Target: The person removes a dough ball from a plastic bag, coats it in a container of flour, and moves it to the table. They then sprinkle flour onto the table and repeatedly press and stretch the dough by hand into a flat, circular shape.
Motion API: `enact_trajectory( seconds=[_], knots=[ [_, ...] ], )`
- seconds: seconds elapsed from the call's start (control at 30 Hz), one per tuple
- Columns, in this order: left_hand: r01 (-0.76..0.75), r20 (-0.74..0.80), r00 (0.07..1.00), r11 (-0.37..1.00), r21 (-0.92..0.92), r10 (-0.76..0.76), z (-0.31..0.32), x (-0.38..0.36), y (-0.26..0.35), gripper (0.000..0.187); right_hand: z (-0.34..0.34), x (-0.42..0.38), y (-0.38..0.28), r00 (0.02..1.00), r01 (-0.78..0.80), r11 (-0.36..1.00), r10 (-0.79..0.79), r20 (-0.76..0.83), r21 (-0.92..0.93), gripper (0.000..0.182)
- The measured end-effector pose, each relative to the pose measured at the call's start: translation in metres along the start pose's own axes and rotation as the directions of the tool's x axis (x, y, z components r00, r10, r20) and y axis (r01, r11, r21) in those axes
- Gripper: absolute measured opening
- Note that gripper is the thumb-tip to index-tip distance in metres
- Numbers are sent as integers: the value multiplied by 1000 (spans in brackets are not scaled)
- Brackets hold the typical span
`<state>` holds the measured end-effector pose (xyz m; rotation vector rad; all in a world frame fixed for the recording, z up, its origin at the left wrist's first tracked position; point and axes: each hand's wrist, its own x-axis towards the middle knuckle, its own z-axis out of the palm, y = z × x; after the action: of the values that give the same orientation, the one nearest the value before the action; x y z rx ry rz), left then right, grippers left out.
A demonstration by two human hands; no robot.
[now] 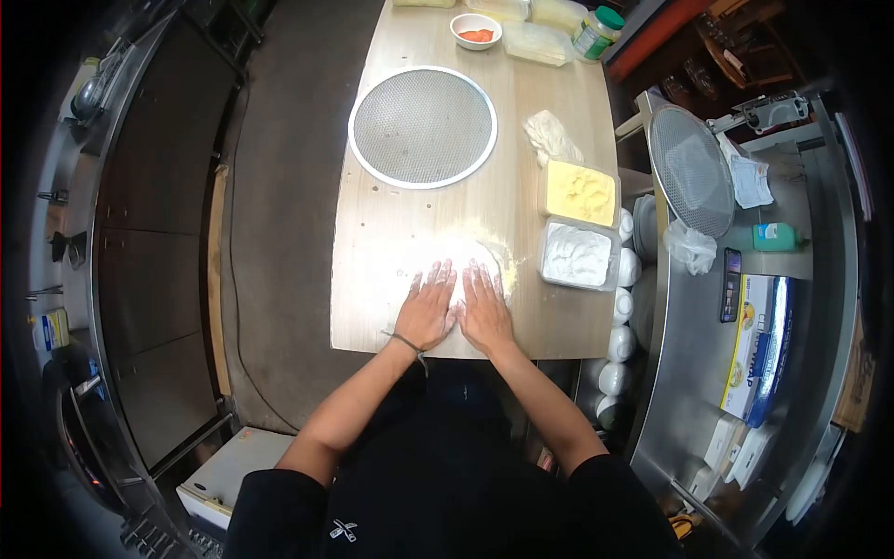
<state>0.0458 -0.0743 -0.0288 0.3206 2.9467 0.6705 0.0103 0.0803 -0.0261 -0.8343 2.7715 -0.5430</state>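
Note:
My left hand [429,307] lies flat, fingers stretched forward, on a floury white round of dough [454,248] near the table's front edge. Beside it my right hand [484,310] presses on the same dough, also flat, with its fingers slightly apart. Flour coats the fingers of both hands. Bright glare blurs the dough's outline, and the hands cover its near part. To the right stand a tub of white flour [577,254] and a tub of yellow meal [580,193]. Ahead lies a round mesh pizza screen [424,127].
A crumpled pale cloth or wrap [551,137] lies behind the tubs. At the table's far end are a bowl of red sauce [476,33], a green-lidded jar [597,34] and several plastic containers. The right-hand steel counter [694,373] holds another mesh screen [691,170], a phone [731,285] and wrap boxes.

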Motion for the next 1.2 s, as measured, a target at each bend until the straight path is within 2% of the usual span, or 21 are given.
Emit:
enact_trajectory(
  seconds=[0.07,0.13,0.17,0.27,0.33,0.37,0.43,0.47,0.53,0.57,0.67,0.73,0.8,0.83,0.9,0.93,1.03,1.07,1.13,1.17,1.2],
  knots=[
    [4,42,999,1000,3,-4,-6,1,-1,63,-9,3,-3,1000,-6,999,7,-8,39,62],
    [-18,-12,1000,1000,-8,18,-13,12,-2,65,-19,14,-3,995,97,994,-95,-32,47,64],
    [-21,-10,1000,1000,-6,21,-13,18,-5,65,-15,18,1,995,94,994,-92,-35,48,64],
    [-76,49,996,997,-5,76,-17,37,-14,65,-8,34,9,997,78,993,-77,-7,87,64],
    [-19,192,981,999,41,11,-28,44,-9,65,-17,37,3,999,-18,987,12,39,159,69],
    [-25,192,981,999,41,17,-26,43,-10,65,-16,37,6,999,-21,987,16,35,157,69],
    [-83,31,996,996,26,83,-21,38,-15,66,-16,37,7,998,68,995,-67,-21,71,69],
    [-89,24,996,995,34,88,-20,50,-24,66,-17,50,13,997,71,995,-69,-32,68,69],
    [-100,129,987,994,44,94,-18,47,-27,70,-28,50,6,990,-27,993,11,140,112,72],
    [-50,174,983,998,-45,58,-21,48,-28,72,-31,50,6,985,-41,994,23,169,102,77],
    [4,138,990,1000,-12,-3,-22,14,-9,74,-26,17,-6,978,-74,995,59,200,66,81],
    [11,178,984,998,62,-22,-20,3,-3,77,-26,9,-10,989,-10,999,4,147,38,83],
    [28,169,984,982,189,-61,-19,5,2,84,-30,14,-15,961,-108,994,96,260,30,86],
    [25,154,986,981,193,-55,-20,8,3,84,-27,14,-14,965,-102,995,93,246,22,86],
    [50,251,966,998,35,-57,-18,-9,13,81,-20,-5,-22,985,-51,996,39,171,71,87],
    [51,248,967,998,35,-58,-15,-12,14,81,-22,-4,-25,985,-49,996,36,170,70,87],
    [46,48,998,999,4,-46,-5,-19,21,82,-25,-6,-30,962,-120,992,104,253,48,87],
    [51,58,997,999,1,-51,-3,-30,22,82,-18,-19,-33,970,-103,992,83,229,77,86],
    [15,192,981,1000,-20,-11,-7,-31,15,86,-9,-24,-32,981,-70,992,50,185,101,86],
    [10,110,994,998,-57,-4,-6,-34,17,82,-4,-30,-32,982,-75,991,55,179,107,83],
    [5,108,994,998,-57,1,-14,-31,17,82,-2,-31,-30,984,-80,991,61,165,108,81]
  ],
)
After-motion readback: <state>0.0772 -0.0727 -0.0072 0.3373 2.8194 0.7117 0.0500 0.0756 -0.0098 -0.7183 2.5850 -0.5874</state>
